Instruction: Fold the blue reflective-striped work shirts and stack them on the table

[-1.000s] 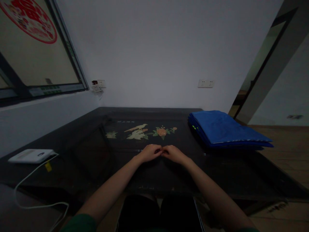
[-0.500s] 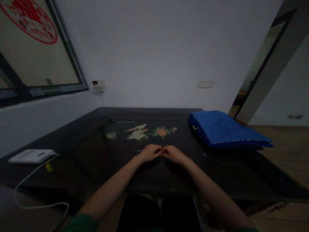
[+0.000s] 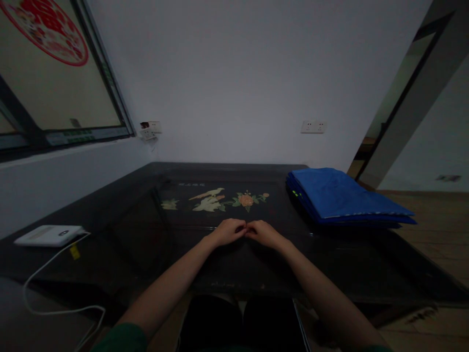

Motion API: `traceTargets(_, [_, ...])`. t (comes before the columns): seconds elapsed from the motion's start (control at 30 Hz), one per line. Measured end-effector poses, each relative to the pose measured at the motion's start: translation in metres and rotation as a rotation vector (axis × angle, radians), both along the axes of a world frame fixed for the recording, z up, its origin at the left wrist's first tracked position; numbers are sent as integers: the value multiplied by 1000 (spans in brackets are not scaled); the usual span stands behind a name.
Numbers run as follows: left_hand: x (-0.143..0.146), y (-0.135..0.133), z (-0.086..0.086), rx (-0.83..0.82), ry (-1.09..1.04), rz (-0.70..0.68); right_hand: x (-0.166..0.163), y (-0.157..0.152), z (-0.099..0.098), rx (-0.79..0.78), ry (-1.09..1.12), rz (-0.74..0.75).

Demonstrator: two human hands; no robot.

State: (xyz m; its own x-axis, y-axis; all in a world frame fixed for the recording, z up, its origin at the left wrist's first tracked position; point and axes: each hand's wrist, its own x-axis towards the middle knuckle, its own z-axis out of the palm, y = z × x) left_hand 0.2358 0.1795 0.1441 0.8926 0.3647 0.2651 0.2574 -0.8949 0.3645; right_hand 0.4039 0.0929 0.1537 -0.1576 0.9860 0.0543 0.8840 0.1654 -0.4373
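My left hand point(image 3: 227, 231) and my right hand point(image 3: 264, 233) rest side by side on the dark table point(image 3: 120, 220), fingertips touching each other in the middle. Both have curled fingers, loosely closed; nothing shows in them. Just beyond them is an inlaid bird-and-flower picture point(image 3: 217, 199) in the tabletop. A folded stack of blue cloth point(image 3: 344, 198) lies on the table to the right, well apart from my right hand.
A white flat device point(image 3: 48, 235) with a white cable point(image 3: 47, 288) sits at the table's left end. A window point(image 3: 47, 88) is on the left wall, sockets point(image 3: 312, 127) on the back wall, a doorway point(image 3: 403, 98) at right.
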Motion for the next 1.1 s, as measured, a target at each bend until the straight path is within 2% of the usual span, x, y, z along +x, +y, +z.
traceTargets(0.43, [0,2,-5,-7,-7,7,0,1,-3,19,-1,0])
traceTargets(0.7, [1,1,-1,-24,10,11,-2,-2,3,-4,1,-11])
traceTargets(1.1, [0,0,0,-18,9,10,-2,-1,2,-2,-4,-6])
